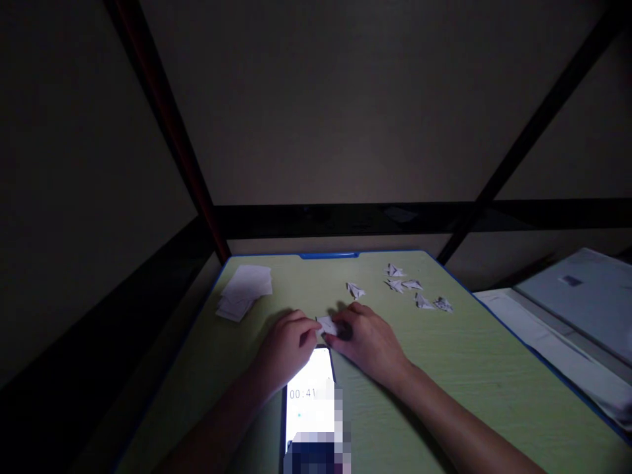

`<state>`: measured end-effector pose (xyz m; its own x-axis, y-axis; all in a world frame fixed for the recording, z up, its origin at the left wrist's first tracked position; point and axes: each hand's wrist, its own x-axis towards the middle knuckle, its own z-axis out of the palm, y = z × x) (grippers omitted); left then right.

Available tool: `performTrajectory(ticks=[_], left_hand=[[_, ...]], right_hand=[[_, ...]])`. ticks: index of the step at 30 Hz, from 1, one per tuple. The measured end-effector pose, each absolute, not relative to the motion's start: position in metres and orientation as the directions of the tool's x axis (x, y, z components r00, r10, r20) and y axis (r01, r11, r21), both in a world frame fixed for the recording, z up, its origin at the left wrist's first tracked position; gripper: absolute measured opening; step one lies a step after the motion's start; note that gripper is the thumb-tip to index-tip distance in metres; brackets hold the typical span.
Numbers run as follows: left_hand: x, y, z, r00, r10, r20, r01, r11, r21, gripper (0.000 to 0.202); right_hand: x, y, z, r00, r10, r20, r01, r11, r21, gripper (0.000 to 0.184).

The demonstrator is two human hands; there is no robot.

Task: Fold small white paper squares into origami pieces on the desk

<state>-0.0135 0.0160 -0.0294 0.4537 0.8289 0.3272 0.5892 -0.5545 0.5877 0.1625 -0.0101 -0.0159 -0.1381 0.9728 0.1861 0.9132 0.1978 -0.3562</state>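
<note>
A small folded piece of white paper (pixel 326 324) lies between my two hands, near the middle of the table. My left hand (pixel 290 345) pinches its left edge between thumb and fingers. From the other side, my right hand (pixel 368 339) grips the paper's right part, its fingers curled over it and the thumb at the near edge. Just below the hands lies a phone (pixel 311 395) with a bright screen showing a timer. Beyond the paper rests one small folded paper figure (pixel 355 290).
Several more folded paper figures (pixel 395 286) sit at the back right of the green table (pixel 474 375). Loose white sheets (pixel 245 284) are stacked at the back left. Past the right edge are papers and a pale flat case (pixel 582 296). A wall stands behind.
</note>
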Motion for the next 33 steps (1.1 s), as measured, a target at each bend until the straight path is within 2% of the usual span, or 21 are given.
performTrajectory(ticks=[5, 12, 17, 22, 28, 33], left_hand=[[-0.014, 0.02, -0.032, 0.389, 0.852, 0.35, 0.524, -0.517, 0.677, 0.023], [-0.016, 0.022, -0.035, 0.372, 0.864, 0.339, 0.501, -0.494, 0.71, 0.022], [-0.016, 0.022, -0.034, 0.364, 0.87, 0.334, 0.484, -0.483, 0.73, 0.021], [-0.015, 0.024, -0.036, 0.297, 0.907, 0.298, 0.451, -0.409, 0.794, 0.018], [-0.007, 0.016, -0.033, 0.265, 0.941, 0.21, 0.326, -0.292, 0.899, 0.021], [0.001, 0.013, -0.027, 0.264, 0.958, 0.111, 0.115, -0.146, 0.983, 0.021]], right_hand=[[0.166, -0.011, -0.013, -0.169, 0.964, 0.205, 0.913, 0.232, -0.335, 0.028], [0.17, -0.01, -0.012, -0.212, 0.948, 0.236, 0.905, 0.282, -0.318, 0.033], [0.172, -0.008, -0.013, -0.203, 0.945, 0.257, 0.899, 0.284, -0.334, 0.025], [0.171, -0.008, -0.011, -0.158, 0.937, 0.313, 0.887, 0.274, -0.372, 0.032], [0.165, -0.013, -0.004, -0.114, 0.897, 0.428, 0.795, 0.341, -0.502, 0.026], [0.16, -0.017, -0.003, -0.12, 0.88, 0.459, 0.76, 0.379, -0.529, 0.025]])
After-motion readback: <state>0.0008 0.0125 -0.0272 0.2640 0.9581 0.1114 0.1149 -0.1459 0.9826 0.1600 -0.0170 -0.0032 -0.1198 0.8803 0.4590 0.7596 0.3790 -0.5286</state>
